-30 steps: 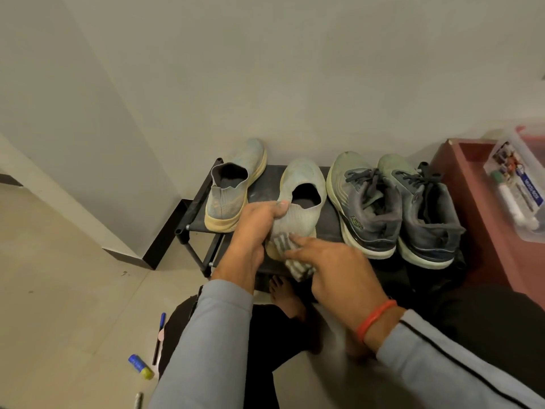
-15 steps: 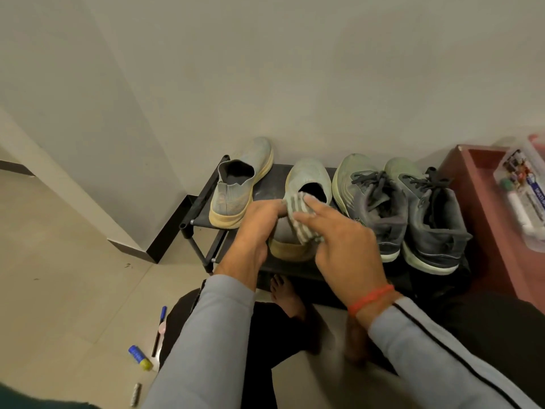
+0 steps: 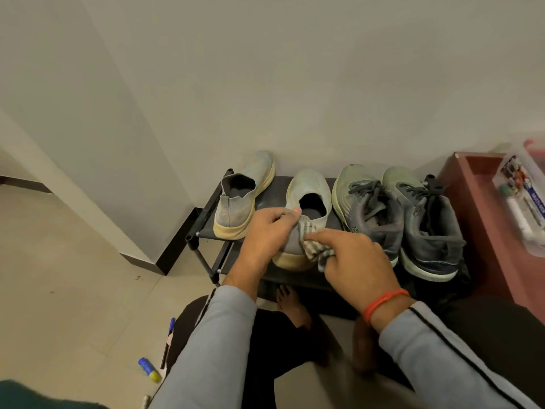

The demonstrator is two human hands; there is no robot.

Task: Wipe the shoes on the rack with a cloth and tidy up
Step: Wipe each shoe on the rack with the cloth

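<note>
Pale plaster wall and beige floor tiles frame a low black shoe rack [image 3: 206, 228] standing against the wall. On its top shelf the left hand [image 3: 267, 231] grips the heel of a light grey slip-on shoe [image 3: 306, 202], thumb curled over the collar at the opening and the fingers [image 3: 278, 215] wrapped round the heel's left side. The right hand [image 3: 358, 258] holds a striped grey cloth [image 3: 315, 249], bunched under curled fingers, with the index finger stretched out and pressing the cloth against the back of that same heel. A red thread band [image 3: 383, 302] circles the right wrist, and both arms wear light grey sleeves.

Left of the held shoe, its matching slip-on [image 3: 244, 202] sits turned a little outward, apart from it. To the right, a pair of green-grey lace-up trainers [image 3: 395, 214] stands side by side, the nearer one just beside the held shoe. A reddish-brown cabinet [image 3: 477, 208] adjoins the rack on the right and carries a clear plastic box [image 3: 522, 196] of small supplies. The person's bare foot [image 3: 290, 305] shows below the rack. On the floor at lower left lie a blue pen [image 3: 170, 329] and a small blue-and-yellow tube [image 3: 149, 369].
</note>
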